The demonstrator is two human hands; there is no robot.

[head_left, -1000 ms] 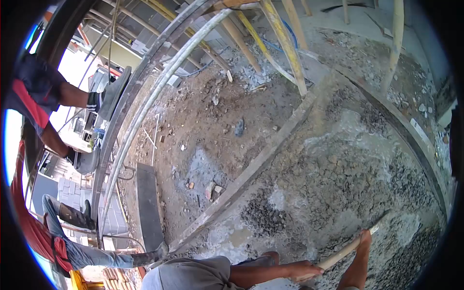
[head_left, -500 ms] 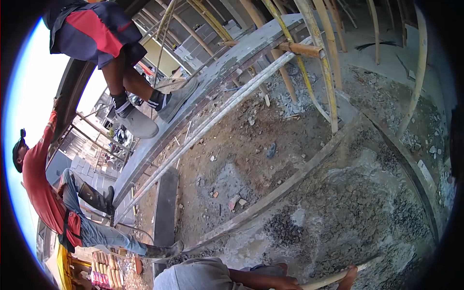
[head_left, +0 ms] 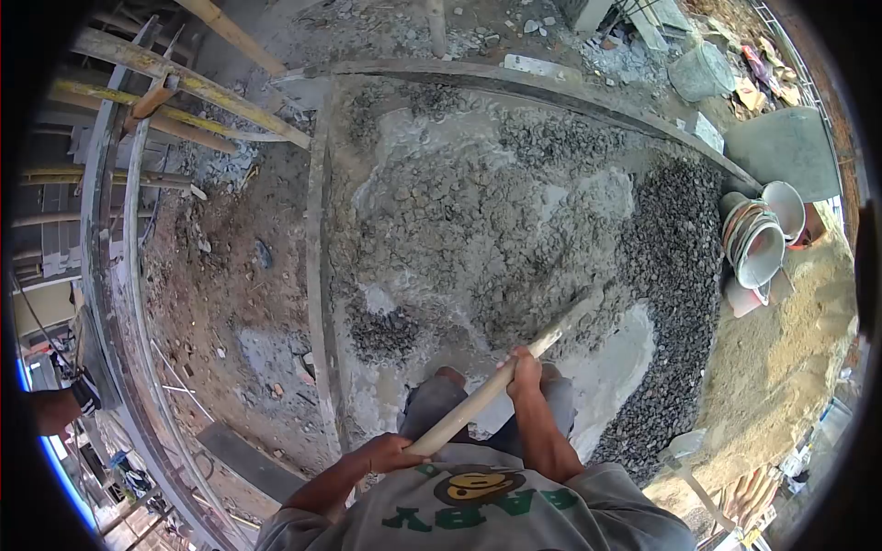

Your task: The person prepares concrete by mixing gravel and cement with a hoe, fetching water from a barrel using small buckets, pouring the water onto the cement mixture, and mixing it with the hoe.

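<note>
My left hand (head_left: 393, 453) is closed around the lower part of a pale wooden handle (head_left: 467, 410), close to my shirt. Farther up the same handle, my right hand (head_left: 525, 372) grips it near my knees. The handle slants away to the right, and its far end reaches the wet grey concrete mix (head_left: 459, 216). The tool's head is buried or too blurred to make out, so its kind is unclear. Dark gravel (head_left: 675, 243) borders the mix on the right.
Boards (head_left: 320, 239) edge the mixing area. Stacked buckets (head_left: 758, 248) stand at right beside sand (head_left: 790, 349); another bucket (head_left: 703, 72) is farther back. Bamboo poles (head_left: 225, 32) and a long rail (head_left: 142, 275) stand left. A co-worker's leg (head_left: 55, 410) shows at the left edge.
My view has swung from the raised platform and two co-workers down to the concrete mix. Both hands remain on the wooden handle, now shown lower centre.
</note>
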